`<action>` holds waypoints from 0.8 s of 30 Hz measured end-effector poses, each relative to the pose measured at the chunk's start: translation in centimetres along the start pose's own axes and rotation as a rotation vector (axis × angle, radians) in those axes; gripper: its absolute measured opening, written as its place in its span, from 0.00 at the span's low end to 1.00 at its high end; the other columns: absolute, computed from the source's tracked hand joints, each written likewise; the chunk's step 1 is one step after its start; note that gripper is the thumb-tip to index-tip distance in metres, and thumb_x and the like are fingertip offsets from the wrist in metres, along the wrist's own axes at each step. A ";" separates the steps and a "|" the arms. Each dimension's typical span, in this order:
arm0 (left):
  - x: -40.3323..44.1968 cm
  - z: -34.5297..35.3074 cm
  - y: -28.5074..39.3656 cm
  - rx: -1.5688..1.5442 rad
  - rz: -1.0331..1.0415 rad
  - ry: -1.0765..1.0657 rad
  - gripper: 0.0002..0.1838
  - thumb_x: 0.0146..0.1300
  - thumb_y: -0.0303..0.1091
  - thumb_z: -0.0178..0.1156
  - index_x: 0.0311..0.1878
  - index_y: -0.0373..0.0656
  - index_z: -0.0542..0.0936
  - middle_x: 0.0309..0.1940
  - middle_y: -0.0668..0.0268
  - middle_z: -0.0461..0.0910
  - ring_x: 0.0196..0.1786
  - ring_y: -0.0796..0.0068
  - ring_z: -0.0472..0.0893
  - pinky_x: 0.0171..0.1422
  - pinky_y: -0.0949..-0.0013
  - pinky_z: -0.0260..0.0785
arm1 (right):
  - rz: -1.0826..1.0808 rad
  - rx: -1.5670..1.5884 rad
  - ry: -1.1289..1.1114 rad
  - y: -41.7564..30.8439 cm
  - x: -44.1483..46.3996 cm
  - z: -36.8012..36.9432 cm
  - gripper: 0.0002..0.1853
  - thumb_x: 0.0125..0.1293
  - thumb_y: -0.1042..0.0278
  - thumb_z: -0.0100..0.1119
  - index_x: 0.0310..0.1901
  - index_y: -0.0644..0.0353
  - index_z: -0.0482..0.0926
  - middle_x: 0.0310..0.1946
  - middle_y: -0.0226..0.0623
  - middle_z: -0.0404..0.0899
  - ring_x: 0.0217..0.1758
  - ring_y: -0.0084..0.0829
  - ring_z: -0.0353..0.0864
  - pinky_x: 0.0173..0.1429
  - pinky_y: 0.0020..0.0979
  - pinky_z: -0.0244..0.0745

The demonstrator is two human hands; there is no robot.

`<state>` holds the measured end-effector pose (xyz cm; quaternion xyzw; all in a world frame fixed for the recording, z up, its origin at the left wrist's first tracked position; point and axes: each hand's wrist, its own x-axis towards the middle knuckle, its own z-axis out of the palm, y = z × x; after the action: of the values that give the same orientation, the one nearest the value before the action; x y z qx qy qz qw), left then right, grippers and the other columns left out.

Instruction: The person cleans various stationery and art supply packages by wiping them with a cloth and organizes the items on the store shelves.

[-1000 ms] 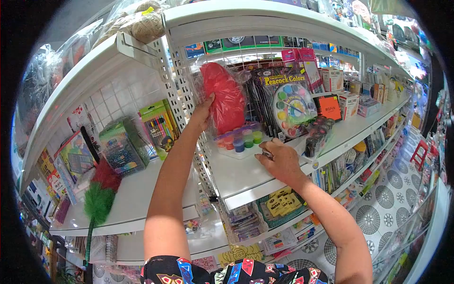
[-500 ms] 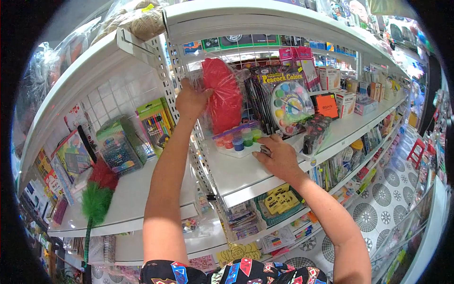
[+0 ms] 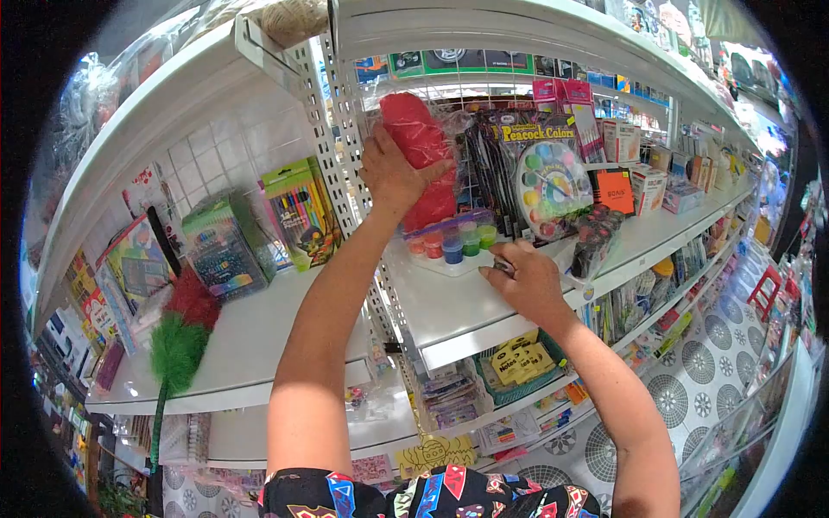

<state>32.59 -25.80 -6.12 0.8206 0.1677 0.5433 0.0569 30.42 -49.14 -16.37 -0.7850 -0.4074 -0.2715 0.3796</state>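
Note:
My left hand [image 3: 395,176] lies against the left front of a red plastic-wrapped package [image 3: 427,142] that stands on the shelf. Its fingers are stretched out and the thumb reaches across the red surface. My right hand [image 3: 533,283] is at the shelf front with curled fingers. A small greyish thing [image 3: 503,266] shows between thumb and fingers, too little of it visible to name. Just left of that hand sits a pack of small paint pots [image 3: 452,248] in red, blue and green. Behind it stands a Peacock Colors palette pack [image 3: 553,186].
A dark wrapped pack [image 3: 596,242] lies to the right near the shelf edge, with small boxes [image 3: 648,190] beyond. Left of the slotted upright [image 3: 332,173] are colour pen packs [image 3: 298,211] and a green-and-red duster [image 3: 179,350]. Below, a basket [image 3: 509,393] holds yellow note pads.
My left hand has shifted from the package's left edge onto its front, and the package leans differently. My right hand stays near the paint pots. The whole view has moved slightly.

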 end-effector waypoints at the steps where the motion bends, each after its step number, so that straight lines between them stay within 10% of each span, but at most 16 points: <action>1: -0.2 0.3 0.1 -0.012 -0.019 -0.020 0.64 0.39 0.54 0.75 0.72 0.36 0.47 0.65 0.42 0.59 0.67 0.44 0.62 0.66 0.44 0.58 | -0.005 0.002 0.004 0.1 0.0 0.0 0.18 0.55 0.60 0.66 0.45 0.60 0.80 0.33 0.41 0.78 0.35 0.42 0.80 0.40 0.40 0.73; 18: 2.2 2.2 -5.6 -0.692 0.076 -0.209 0.64 0.36 0.37 0.79 0.72 0.37 0.45 0.62 0.48 0.69 0.63 0.54 0.72 0.67 0.63 0.64 | 0.050 -0.013 -0.069 0.0 0.1 -0.3 0.17 0.58 0.55 0.62 0.43 0.60 0.81 0.34 0.41 0.77 0.36 0.42 0.81 0.41 0.41 0.74; 24: 0.9 1.6 -3.6 -0.130 -0.083 -0.292 0.62 0.40 0.58 0.74 0.71 0.38 0.49 0.60 0.46 0.71 0.58 0.50 0.76 0.59 0.58 0.71 | 0.022 -0.044 -0.036 0.3 0.0 0.1 0.17 0.57 0.55 0.63 0.42 0.59 0.81 0.34 0.41 0.76 0.36 0.43 0.80 0.41 0.41 0.74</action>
<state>33.59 -21.96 -6.94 0.8779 0.1557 0.4251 0.1558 30.68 -49.17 -16.50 -0.8023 -0.3994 -0.2623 0.3577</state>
